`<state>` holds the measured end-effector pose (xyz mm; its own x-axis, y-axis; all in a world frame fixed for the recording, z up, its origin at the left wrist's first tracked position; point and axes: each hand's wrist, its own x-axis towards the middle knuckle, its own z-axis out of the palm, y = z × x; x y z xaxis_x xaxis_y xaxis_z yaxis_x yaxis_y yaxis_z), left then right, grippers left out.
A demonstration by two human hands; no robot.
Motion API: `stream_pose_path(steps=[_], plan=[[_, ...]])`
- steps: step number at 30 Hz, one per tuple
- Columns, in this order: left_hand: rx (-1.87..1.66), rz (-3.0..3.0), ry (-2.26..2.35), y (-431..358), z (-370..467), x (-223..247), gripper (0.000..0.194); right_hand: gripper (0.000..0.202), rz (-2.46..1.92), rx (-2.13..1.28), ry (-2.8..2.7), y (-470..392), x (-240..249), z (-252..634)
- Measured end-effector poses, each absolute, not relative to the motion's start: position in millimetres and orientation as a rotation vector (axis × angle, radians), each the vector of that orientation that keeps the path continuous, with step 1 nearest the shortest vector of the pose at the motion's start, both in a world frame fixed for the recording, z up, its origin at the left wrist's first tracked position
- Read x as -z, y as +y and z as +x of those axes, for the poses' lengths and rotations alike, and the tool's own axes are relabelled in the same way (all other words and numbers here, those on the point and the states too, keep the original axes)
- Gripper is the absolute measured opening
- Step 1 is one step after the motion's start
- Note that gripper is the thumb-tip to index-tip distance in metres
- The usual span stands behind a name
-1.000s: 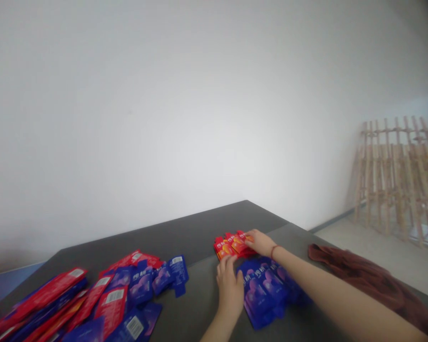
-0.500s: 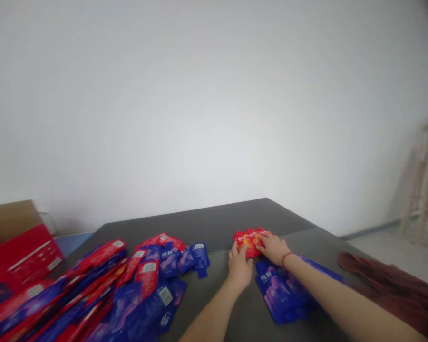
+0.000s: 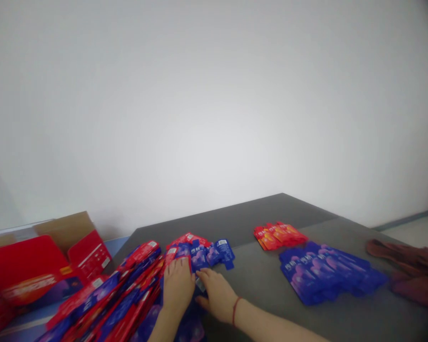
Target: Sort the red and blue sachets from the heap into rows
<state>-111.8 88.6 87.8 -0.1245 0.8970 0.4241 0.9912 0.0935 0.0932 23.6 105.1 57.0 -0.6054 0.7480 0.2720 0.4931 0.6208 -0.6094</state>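
My left hand (image 3: pixel 179 284) lies over a red packet (image 3: pixel 186 262) at the edge of a mixed heap. Its fingers are stretched forward, thumb beside them. Just right of it, my right hand (image 3: pixel 217 293), with a red cord at the wrist, reaches onto blue packets (image 3: pixel 152 319), thumb apart from the fingers. Both palms face down and hide what lies under them. Several red and blue packets (image 3: pixel 128 289) form the long heap to the left. Beyond my fingers are smaller blue packets (image 3: pixel 214 253) with a barcode label showing.
On the dark table (image 3: pixel 214 223), fanned red-orange packets (image 3: pixel 278 236) lie behind a larger fan of blue packets (image 3: pixel 328 271). A brown cloth (image 3: pixel 410 266) lies at the right. An open red carton (image 3: pixel 32 266) stands at the left. A white wall rises behind.
Both hands have left the red-orange packets and moved left to the mixed heap. The view has turned left, showing more of the carton. The red-orange and blue fans now lie uncovered.
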Motion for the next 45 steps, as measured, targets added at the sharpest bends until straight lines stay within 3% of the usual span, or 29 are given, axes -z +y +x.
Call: stream_pose_path(steps=[3, 5, 11, 16, 20, 22, 25, 28, 32, 37, 40, 45], plan=[[0.333, -1.835, -2.044, 81.2, -121.7, -80.6, 0.039, 0.087, -1.156, -0.729, -2.227, 104.3, -55.2, 3.6], [0.311, -1.840, -1.989, 81.1, -123.3, -74.8, 0.040, 0.085, -1.226, -0.768, -2.124, 107.2, -53.8, -3.2], [0.519, -1.924, -1.890, 82.3, -115.8, -68.6, 0.039, 0.021, -1.200, -0.909, -1.954, 121.6, -49.9, 21.8], [0.749, -2.357, -1.930, 74.5, -87.4, -67.8, 0.038, 0.001, -1.145, -0.903, -1.816, 118.3, -50.1, 80.7], [0.685, -2.539, -2.007, 66.5, -61.7, -67.6, 0.025, 0.011, -0.911, -0.856, -1.841, 96.7, -51.1, 121.6], [0.687, -2.609, -1.962, 64.5, -52.6, -67.7, 0.022, 0.027, -0.875, -0.874, -1.924, 85.1, -52.1, 136.2], [0.730, -2.704, -1.870, 64.2, -42.7, -64.0, 0.027, 0.046, -0.883, -0.832, -2.059, 74.0, -54.0, 151.2], [0.675, -2.707, -1.821, 66.2, -35.9, -52.7, 0.035, 0.038, -0.766, -0.631, -2.298, 69.0, -52.9, 158.3], [0.485, -2.755, -1.661, 76.0, -35.9, -25.7, 0.056, 0.041, -0.697, -0.440, -2.531, 62.8, -45.0, 160.9], [0.690, -2.735, -1.476, 94.6, -50.0, 17.9, 0.059, 0.065, -0.807, -0.506, -2.566, 57.9, -39.2, 170.4], [0.891, -2.648, -1.527, 93.8, -54.4, 37.7, 0.069, 0.072, -0.998, -0.588, -2.550, 58.6, -36.8, 174.3], [0.674, -2.809, -1.561, 77.7, -41.3, 46.0, 0.076, 0.075, -1.128, -0.616, -2.450, 59.1, -33.5, 177.4]])
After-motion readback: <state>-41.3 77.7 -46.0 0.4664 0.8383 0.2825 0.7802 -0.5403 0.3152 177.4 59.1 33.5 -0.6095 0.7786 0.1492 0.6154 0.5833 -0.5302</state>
